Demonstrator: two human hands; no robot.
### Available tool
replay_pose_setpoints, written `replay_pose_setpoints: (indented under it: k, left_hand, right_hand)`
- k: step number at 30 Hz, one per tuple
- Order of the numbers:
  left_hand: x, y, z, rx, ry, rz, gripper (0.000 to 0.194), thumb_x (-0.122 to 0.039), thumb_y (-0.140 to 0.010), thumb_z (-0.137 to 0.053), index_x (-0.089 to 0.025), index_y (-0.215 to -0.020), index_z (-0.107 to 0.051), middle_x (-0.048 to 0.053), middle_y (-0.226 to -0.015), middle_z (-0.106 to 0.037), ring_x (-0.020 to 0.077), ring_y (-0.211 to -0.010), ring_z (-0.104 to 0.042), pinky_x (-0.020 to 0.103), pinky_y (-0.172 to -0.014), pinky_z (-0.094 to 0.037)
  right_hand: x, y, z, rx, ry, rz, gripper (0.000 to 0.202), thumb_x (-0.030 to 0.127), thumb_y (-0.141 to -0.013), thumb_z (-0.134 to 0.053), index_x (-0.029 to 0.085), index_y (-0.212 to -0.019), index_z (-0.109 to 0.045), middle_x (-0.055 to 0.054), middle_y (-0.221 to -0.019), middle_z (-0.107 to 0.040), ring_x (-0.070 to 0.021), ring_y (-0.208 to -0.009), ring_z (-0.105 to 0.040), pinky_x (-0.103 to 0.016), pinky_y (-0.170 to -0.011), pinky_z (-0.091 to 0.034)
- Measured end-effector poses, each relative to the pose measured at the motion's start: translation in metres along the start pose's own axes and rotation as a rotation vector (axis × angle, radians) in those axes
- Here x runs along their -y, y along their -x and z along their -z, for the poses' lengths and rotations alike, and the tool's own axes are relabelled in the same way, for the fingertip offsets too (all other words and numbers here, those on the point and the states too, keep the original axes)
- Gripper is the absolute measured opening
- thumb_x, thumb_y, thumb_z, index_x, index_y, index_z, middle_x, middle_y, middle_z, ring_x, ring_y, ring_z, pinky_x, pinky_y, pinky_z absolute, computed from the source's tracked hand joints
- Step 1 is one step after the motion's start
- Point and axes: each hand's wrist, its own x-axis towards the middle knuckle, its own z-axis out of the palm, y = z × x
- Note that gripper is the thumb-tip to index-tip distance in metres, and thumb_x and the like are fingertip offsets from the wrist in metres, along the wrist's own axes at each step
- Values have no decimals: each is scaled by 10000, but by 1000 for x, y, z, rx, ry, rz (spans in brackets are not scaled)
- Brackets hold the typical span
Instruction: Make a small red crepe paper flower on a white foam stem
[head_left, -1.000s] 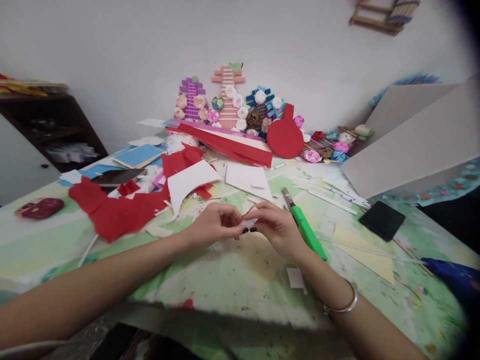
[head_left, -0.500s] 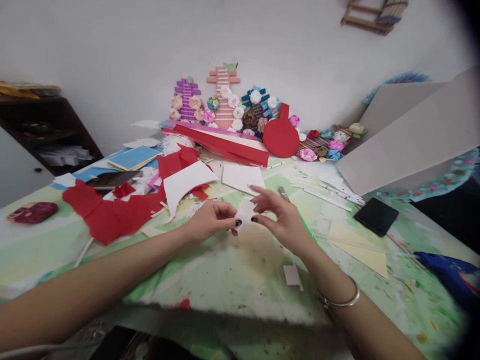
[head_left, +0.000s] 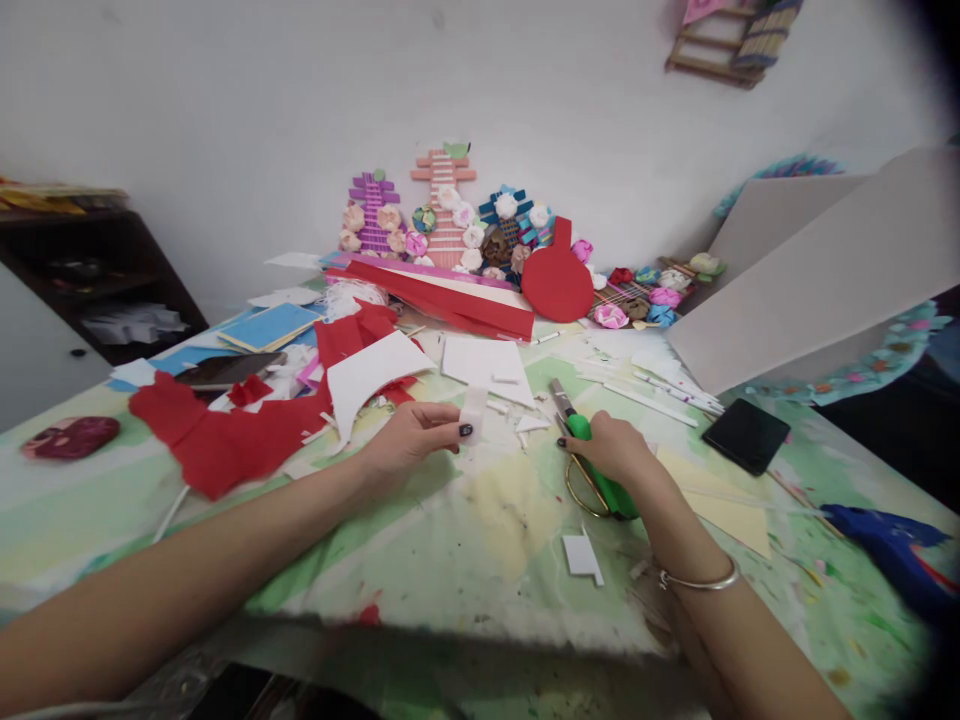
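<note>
Bare forearms, dark-polished nails, silver bangle (head_left: pixel 697 580)

Small white paper strip (head_left: pixel 474 412) pinched upright above the table; green cutter (head_left: pixel 592 465) lying flat nearby.

A plain white wall (head_left: pixel 225 120) rises behind the paint-stained green counter (head_left: pixel 450 560), with a dark shelf unit (head_left: pixel 97 290) at its left edge and a small wooden rack (head_left: pixel 731 45) hung high right.
</note>
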Motion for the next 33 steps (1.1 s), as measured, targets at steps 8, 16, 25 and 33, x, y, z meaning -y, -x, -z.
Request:
replay_pose_setpoints:
  k: [8,16,25,33]
  left_hand:
    - [-5,3,0,-65,-166,-12,151,-265,-713,-711,-123,-763,-704,72,-740,-743,186,-728,-714,256,-676,-562]
    - [-1,5,5,-201,-450,-227,157,-282,-727,-683,-132,-750,-727,45,-677,-734,185,-659,-706,228,-592,-546]
    - [-4,7,9,-323,-703,-494,180,-282,-734,-662,-138,-653,-731,9,-540,-667,118,-498,-567,206,-496,-445]
    - [-5,7,12,-351,-824,-589,186,-272,-721,-645,-159,-582,-697,7,-502,-645,112,-470,-529,220,-496,-419]
  right_hand:
    - [-9,5,18,-149,-224,91,248,332,-897,-330,162,-932,-506,-85,-765,-654,-213,-707,-625,-289,-602,-398]
    - [30,45,13,-239,-454,731,184,372,-927,-398,217,-985,-478,8,-720,-571,-159,-636,-521,-249,-593,-349]
    - [45,51,2,-126,-243,745,245,402,-979,-277,219,-912,-426,-1,-670,-568,-176,-588,-507,-255,-571,-309]
    - [51,54,0,-180,-121,718,279,416,-985,-248,212,-936,-431,-34,-732,-622,-199,-647,-563,-261,-556,-294]
